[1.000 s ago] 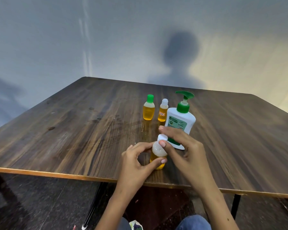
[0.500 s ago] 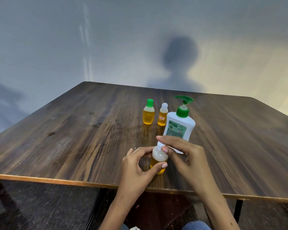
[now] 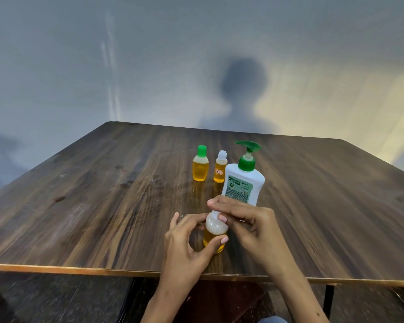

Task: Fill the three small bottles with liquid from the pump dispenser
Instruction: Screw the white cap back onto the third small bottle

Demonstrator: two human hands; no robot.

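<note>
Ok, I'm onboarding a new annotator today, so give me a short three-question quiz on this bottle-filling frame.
1. True or false: the left hand grips the body of the near small bottle.
2. Which small bottle has a green cap? A) the far left one B) the labelled one C) the near one
3. Fill in: the right hand pinches the near bottle at its ____.

Key: 1 true; 2 A; 3 top, where the cap sits. The pump dispenser stands untouched on the table.
</note>
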